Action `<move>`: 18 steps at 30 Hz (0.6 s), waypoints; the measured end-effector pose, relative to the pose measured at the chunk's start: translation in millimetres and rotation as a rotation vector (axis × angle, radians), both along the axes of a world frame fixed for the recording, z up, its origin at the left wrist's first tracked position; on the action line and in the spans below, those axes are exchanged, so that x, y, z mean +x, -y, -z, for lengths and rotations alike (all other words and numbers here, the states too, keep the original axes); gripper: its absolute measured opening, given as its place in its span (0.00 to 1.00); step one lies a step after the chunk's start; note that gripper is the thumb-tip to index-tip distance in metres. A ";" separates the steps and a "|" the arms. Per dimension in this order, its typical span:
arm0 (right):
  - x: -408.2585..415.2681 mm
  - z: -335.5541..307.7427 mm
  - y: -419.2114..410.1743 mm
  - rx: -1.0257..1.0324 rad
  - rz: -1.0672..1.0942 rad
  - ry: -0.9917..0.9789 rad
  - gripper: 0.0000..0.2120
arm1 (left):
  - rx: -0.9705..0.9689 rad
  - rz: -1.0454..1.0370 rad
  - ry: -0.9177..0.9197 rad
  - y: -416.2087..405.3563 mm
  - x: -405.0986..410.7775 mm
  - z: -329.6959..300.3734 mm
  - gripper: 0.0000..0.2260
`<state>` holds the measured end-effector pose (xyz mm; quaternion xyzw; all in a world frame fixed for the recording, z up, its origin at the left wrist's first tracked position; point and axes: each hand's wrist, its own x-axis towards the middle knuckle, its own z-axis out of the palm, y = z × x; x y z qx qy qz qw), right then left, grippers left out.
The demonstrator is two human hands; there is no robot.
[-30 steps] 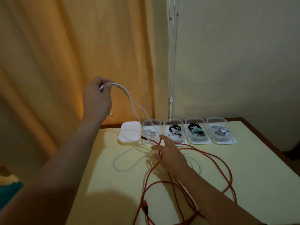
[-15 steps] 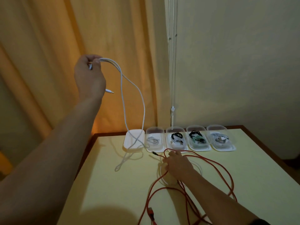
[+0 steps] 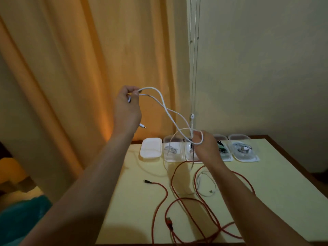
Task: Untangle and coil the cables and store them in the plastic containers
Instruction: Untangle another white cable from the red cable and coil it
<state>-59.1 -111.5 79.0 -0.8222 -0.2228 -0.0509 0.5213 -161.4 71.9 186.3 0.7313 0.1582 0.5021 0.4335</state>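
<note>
Left hand (image 3: pixel 126 105) up at centre left of the frame, in front of the orange curtain (image 3: pixel 79 68), fingers curled and pinching two strands of the white cable (image 3: pixel 166 108) near the top. One plug of that cable dangling just below the wrist, tip pointing right. From the pinch, both strands arching over to the right, crossing once, then dropping toward the middle of the frame.

Right hand (image 3: pixel 204 146) raised at centre, above the back row of containers, fingers closed round a loop of the same white cable; loop curling over the knuckles. Below the hand, the slack hanging down to the table (image 3: pixel 284 192) in a long thin loop.

Red cable (image 3: pixel 195 201) sprawled across the lower middle of the pale yellow tabletop in loose overlapping loops, one dark plug end lying free toward the left, a red connector near the bottom edge. A short white cable (image 3: pixel 206 187) lying inside the red loops, just right of centre.

Along the far edge of the table, a row of clear plastic containers (image 3: pixel 173 151), side by side, coiled cables visible inside several. White lid (image 3: pixel 151 148) at the left end of the row, lying flat. Two containers partly hidden behind the right hand; contents there hard to read.
</note>
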 end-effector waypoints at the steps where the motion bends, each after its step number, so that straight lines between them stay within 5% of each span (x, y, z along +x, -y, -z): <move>1: 1.1 -1.4 5.2 -0.042 0.000 -0.004 0.15 | -0.021 0.003 -0.005 2.2 -0.6 13.5 0.07; 11: 9.4 56.8 71.7 -0.849 0.024 -0.283 0.08 | -0.071 -0.035 -0.258 32.2 -12.0 115.9 0.06; 15: -7.6 45.1 67.3 -0.617 0.091 -0.224 0.10 | 0.026 0.003 -0.376 43.7 -7.1 149.6 0.06; 18: -39.7 32.9 44.2 -0.239 -0.150 -0.142 0.20 | 0.056 0.047 -0.442 55.5 0.2 172.8 0.06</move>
